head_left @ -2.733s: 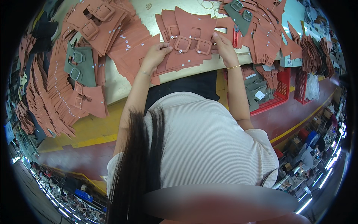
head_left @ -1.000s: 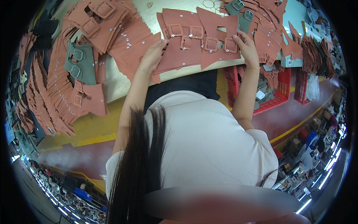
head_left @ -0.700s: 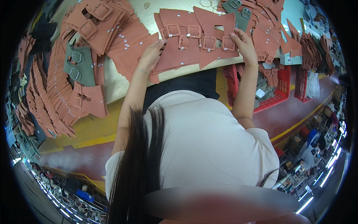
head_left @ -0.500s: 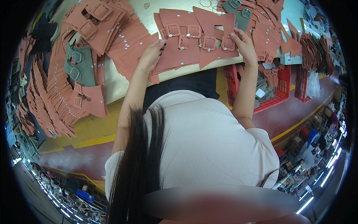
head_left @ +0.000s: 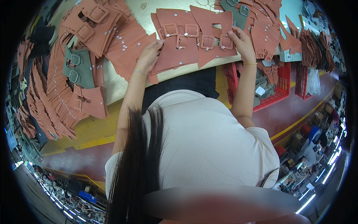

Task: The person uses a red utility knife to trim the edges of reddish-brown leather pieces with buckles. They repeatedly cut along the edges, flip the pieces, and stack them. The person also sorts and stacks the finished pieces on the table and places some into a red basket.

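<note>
On the pale beige worktable point(head_left: 123, 84) a row of terracotta-brown leather-like cut panels with square covered buckles point(head_left: 194, 41) lies overlapped in front of the person. The left hand point(head_left: 149, 56) rests at the row's left end, fingers curled down with the tips pressing the edge of the leftmost panel; it pins rather than grips, and nothing is closed inside it. The right hand point(head_left: 241, 42) is at the row's right end, thumb and fingers pinched on the corner of the rightmost panel just beside its buckle.

Compared with a few seconds ago, the row is wider: then both hands sat close together over a short stack of two or three panels, and now the right hand has travelled away from the left and more buckled panels are fanned out between them. Judging from that, the panels are being spread and lined up edge to edge, with the spreading largely done.

Left of the row, a heap of the same brown buckle panels point(head_left: 93, 26) covers the table, with a few olive-green buckle panels point(head_left: 76, 69) among them. Right of the row, below the table edge, stands a red plastic crate point(head_left: 278, 87).
</note>
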### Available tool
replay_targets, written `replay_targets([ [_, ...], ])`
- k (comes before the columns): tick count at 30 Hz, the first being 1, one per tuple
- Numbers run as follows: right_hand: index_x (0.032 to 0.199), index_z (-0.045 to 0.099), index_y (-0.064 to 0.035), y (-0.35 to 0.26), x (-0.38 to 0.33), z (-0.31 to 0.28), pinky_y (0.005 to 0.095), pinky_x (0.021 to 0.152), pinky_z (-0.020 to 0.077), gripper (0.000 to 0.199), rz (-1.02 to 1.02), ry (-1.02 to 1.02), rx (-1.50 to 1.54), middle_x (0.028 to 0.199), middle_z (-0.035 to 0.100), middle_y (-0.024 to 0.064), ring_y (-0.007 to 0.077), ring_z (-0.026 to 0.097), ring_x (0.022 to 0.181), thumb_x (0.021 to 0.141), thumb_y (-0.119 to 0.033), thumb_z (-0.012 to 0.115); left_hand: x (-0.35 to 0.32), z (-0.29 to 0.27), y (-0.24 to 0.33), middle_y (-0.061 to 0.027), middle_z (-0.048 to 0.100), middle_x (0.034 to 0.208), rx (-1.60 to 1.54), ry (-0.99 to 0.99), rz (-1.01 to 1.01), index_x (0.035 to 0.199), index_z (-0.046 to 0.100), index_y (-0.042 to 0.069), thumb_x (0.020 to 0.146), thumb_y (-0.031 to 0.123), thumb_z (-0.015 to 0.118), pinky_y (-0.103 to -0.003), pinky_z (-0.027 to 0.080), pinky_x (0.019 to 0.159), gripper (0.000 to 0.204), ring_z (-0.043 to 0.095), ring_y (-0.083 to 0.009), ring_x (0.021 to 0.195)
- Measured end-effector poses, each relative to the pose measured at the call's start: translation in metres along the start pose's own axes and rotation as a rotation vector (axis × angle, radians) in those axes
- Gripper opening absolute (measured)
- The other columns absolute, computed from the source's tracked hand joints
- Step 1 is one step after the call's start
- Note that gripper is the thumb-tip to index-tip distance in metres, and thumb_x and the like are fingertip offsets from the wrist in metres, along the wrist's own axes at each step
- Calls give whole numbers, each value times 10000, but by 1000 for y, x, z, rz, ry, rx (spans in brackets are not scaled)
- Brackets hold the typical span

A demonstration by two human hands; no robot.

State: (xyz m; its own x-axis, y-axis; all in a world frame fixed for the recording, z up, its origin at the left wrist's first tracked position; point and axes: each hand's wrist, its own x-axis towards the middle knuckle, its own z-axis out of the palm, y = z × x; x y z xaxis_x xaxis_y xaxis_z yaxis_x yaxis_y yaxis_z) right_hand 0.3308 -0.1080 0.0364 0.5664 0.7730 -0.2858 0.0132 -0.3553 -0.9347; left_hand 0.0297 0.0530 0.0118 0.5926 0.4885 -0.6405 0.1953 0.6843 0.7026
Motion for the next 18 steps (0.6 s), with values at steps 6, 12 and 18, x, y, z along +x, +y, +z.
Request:
replay_targets([
  [6, 1232, 557, 44, -29, -15, 6, 213, 752, 461, 385, 32, -6, -3, 954, 643, 37, 66, 570, 860, 920, -177, 603, 0, -2, 1, -97, 582, 1131, -50, -18, -17, 1229, 513, -50, 1007, 126, 416, -296, 476, 929, 299, 570, -158, 1008],
  [12, 1245, 552, 13, -84, -48, 22, 229, 789, 484, 363, 1, -73, 85, 1013, 642, 34, 74, 594, 921, 935, -173, 594, 0, -4, 2, -108, 590, 1139, -76, -15, -45, 1237, 510, -54, 1012, 143, 414, -306, 493, 910, 314, 588, -172, 998],
  [18, 1300, 498, 18, -76, -51, 51, 234, 740, 510, 437, -42, -227, 392, 953, 625, 25, 82, 610, 866, 924, -177, 610, 0, -4, 3, -124, 606, 1115, -132, -5, -41, 1204, 523, -76, 1024, 209, 407, -318, 501, 917, 356, 605, -188, 970],
])
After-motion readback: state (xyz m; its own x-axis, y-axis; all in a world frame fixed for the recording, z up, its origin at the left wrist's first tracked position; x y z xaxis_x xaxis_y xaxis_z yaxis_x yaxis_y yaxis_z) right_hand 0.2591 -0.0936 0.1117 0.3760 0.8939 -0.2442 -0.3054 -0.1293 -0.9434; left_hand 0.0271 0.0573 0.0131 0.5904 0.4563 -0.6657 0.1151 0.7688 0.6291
